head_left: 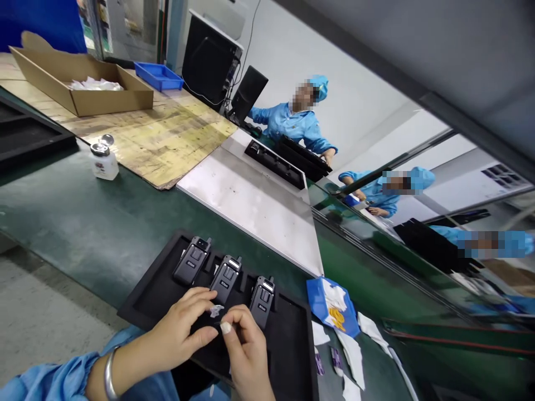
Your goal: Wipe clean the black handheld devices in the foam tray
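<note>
My left hand (181,331) reaches over the black foam tray (146,289), thumb and fingers apart. A small crumpled piece of clear film (216,311) is by its fingertips; whether it sticks to them I cannot tell. Close beside it, my right hand (248,348) pinches thumb and forefinger together, with a white covering on one fingertip. What lies in that pinch is too small to make out. Beyond the hands, three black handheld radios sit in the tray: a left one (193,260), a middle one (225,280) partly behind my left fingers, and a right one (262,302).
To the right stands a blue bin (311,295) with white pieces and orange rings, near white wipes (350,356) and purple-labelled items (335,358). A white pump bottle (104,164) and a cardboard box (112,103) are at left. Co-workers in blue sit across the line.
</note>
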`<state>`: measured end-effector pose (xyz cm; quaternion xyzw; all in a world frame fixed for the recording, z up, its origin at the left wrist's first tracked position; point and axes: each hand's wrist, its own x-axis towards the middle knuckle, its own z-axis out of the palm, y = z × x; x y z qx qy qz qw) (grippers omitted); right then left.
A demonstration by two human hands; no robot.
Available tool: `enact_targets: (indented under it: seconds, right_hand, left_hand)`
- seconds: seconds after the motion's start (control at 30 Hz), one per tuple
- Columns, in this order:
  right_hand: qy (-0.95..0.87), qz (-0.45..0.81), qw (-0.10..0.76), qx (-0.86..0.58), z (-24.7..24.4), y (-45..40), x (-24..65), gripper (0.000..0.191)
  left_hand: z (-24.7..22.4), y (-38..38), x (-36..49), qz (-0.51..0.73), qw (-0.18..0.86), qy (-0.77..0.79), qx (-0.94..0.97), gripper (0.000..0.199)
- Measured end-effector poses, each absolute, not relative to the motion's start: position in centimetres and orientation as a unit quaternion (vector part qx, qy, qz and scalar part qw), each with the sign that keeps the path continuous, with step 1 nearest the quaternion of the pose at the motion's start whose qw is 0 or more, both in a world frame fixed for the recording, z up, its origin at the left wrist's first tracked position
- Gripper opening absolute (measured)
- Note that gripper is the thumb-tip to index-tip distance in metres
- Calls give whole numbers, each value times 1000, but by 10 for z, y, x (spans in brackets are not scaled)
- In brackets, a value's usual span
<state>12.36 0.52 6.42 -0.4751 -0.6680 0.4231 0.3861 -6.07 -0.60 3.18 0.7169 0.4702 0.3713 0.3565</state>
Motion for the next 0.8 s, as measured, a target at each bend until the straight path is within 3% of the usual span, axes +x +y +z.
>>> enact_targets:
  seconds: [0.07,0.17,0.33,0.57,0.8]
  right_hand:
    - [-664,437,385,-469,59,5,115,17]
    - [-656,459,382,-461,58,9,106,19]
    - [-721,354,386,-454,57,32,88,20]
    - [-901,23,176,-397,27,63,53,43]
    - [-918,-44,123,-375,21,66,52,51]
  left_hand:
    - [33,-8,-63,414,382,453,690,18]
    - [35,-13,-68,467,387,445,659,20]
    - [33,-19,-94,438,235,493,714,19]
    - [15,-16,-104,306,26,564,766,22]
    - [18,-18,-98,270,31,583,766,23]
